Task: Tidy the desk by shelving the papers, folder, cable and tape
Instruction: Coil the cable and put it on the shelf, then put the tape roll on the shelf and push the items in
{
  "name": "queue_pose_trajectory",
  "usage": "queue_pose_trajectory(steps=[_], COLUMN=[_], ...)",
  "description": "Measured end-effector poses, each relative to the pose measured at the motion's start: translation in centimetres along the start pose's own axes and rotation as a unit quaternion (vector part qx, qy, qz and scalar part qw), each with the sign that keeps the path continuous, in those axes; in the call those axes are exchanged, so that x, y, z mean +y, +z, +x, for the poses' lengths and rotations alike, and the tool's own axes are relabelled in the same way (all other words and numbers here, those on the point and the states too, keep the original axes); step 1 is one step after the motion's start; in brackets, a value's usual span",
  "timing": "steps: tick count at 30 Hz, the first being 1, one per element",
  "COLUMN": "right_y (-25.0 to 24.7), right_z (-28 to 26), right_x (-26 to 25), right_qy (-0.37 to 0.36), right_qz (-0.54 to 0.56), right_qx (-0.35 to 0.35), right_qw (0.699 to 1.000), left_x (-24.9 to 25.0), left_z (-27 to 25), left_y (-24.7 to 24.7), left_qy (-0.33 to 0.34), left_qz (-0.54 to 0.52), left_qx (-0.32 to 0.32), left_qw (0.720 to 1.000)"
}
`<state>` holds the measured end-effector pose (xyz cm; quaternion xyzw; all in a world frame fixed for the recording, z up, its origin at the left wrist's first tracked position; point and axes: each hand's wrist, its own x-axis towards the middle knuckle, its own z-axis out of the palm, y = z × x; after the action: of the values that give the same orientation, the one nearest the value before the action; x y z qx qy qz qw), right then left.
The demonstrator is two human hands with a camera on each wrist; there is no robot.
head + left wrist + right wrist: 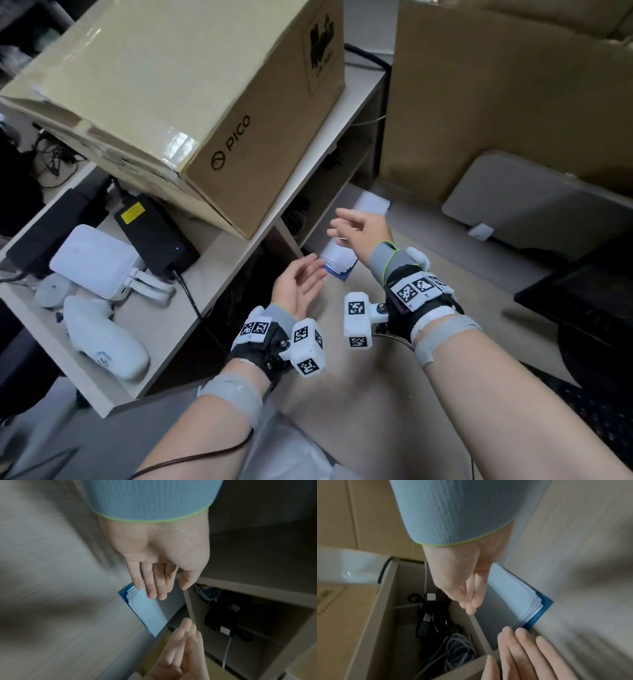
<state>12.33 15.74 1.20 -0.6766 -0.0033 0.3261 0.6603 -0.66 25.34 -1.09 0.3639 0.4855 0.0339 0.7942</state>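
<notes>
A stack of white papers lies on a blue folder on the desk, its far end tucked under the shelf unit's lower level. In the wrist views the papers fan slightly over the folder. My left hand hovers palm up just left of the stack's near corner, fingers straight and holding nothing. My right hand hangs above the stack's far part with relaxed fingers, also holding nothing. A coiled grey cable lies in the neighbouring shelf compartment. I see no tape.
A large PICO cardboard box tilts on the shelf top, beside a black power brick and white controllers. Black adapters fill the compartment. More cardboard, a grey pad and a dark laptop stand right.
</notes>
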Motion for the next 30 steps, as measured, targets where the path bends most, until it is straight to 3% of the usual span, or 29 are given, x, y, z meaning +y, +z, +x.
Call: queue_pose_trajectory(steps=[6,10,12,18,23,30], right_y=[-8.2,-16.9,-18.7,-26.4,-32.3,-41.4], right_z=[-6.3,-13.6,-16.0,-26.3,-34.2,-40.2], right_x=[4.5,12.2,14.9,17.1,18.4,20.7], right_qy=[0.031,0.162,0.197,0.198,0.204,0.205], right_qz=[0.041,0.084,0.113,0.199,0.183,0.129], right_qx=[0.137,0.236,0.251,0.374,0.484,0.571], right_qw=[0.989,0.954,0.941,0.884,0.831,0.785], left_x=[-3.6,-9.9,-11.7,-19.0,-25.0,-31.8], left_z=[-3.2,-6.8,-7.5,-11.0,-14.4,-18.6], left_y=[4.1,7.8,8.5,14.4,19.8,25.2], left_qy=[0.016,-0.025,-0.029,-0.050,-0.107,-0.131], left_qz=[0.127,0.231,0.255,0.361,0.355,0.386], left_qx=[-0.012,-0.071,-0.081,-0.172,-0.275,-0.315], left_qw=[0.992,0.970,0.963,0.915,0.887,0.857])
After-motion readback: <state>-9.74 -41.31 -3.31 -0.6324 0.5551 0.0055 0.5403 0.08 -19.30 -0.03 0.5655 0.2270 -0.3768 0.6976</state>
